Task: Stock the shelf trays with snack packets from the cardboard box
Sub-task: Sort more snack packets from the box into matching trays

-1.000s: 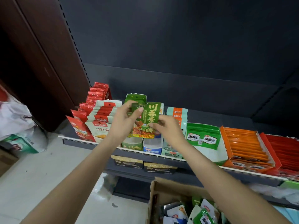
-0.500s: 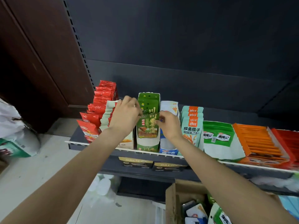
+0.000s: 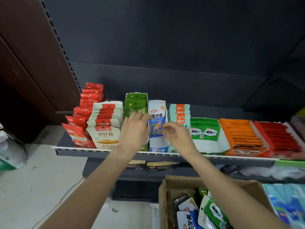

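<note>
In the head view, my left hand (image 3: pixel 134 129) rests with straight fingers on the front of the green packets (image 3: pixel 135 104) that stand in their shelf tray (image 3: pixel 145 96); it holds nothing. My right hand (image 3: pixel 177 138) is blurred in front of the blue-and-white packets (image 3: pixel 156 118), fingers loosely curled, and I cannot tell if it pinches anything. The cardboard box (image 3: pixel 214 182) lies below and toward me, under the right forearm, with more packets inside. I judge the right hand is nearer to it, so the next reach goes down and back. The trays run with their long axis away from me.
</note>
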`<state>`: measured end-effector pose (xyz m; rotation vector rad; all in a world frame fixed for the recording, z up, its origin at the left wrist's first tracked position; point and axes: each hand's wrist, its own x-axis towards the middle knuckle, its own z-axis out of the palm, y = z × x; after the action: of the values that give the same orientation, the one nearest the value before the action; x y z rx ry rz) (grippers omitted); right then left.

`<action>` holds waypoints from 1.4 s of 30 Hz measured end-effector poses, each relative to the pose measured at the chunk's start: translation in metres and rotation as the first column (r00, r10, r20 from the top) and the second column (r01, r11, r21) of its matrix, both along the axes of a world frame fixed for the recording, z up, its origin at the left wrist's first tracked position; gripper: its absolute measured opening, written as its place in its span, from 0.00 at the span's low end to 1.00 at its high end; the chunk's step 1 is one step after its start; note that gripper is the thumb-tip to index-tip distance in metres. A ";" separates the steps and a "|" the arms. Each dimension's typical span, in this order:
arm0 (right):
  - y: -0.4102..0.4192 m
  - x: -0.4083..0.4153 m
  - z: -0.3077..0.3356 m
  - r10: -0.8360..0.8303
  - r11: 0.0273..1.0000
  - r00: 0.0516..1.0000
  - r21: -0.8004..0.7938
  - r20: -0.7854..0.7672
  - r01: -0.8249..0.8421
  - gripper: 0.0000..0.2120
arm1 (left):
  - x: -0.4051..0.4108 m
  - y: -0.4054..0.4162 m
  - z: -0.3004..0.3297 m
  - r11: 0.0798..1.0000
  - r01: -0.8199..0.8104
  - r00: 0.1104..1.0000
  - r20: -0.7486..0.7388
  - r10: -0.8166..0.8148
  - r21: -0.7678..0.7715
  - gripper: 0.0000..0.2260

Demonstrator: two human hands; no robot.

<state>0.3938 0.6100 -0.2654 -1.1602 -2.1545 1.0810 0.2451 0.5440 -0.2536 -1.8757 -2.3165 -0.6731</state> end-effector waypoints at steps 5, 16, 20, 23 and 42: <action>-0.023 0.097 -0.031 0.030 0.993 0.992 -0.119 0.119 -0.016 0.08 | 0.092 -0.016 -0.031 0.990 0.131 0.952 0.283 -0.111 -0.051 0.10; -0.040 0.249 -0.153 0.336 0.922 0.664 -0.378 0.668 -0.087 0.32 | 0.241 -0.044 -0.148 0.671 0.202 0.903 0.401 0.155 -0.713 0.16; -0.044 0.253 -0.164 0.282 0.950 0.707 -0.290 0.648 -0.113 0.33 | 0.258 -0.057 -0.161 0.642 0.113 0.905 0.345 0.249 -0.759 0.14; -0.043 0.253 -0.166 0.226 0.970 0.732 -0.215 0.643 -0.111 0.28 | 0.264 -0.061 -0.161 0.692 0.079 0.889 0.365 0.277 -0.717 0.08; 0.001 0.223 -0.040 0.064 0.998 0.998 0.014 0.019 -0.064 0.08 | 0.208 -0.042 -0.014 0.957 -0.012 0.740 0.641 0.203 -0.290 0.15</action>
<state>0.6166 0.6106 -0.3050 -1.1064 -2.2238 1.0841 0.4532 0.5021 -0.2678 -1.7670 -3.0645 -1.2447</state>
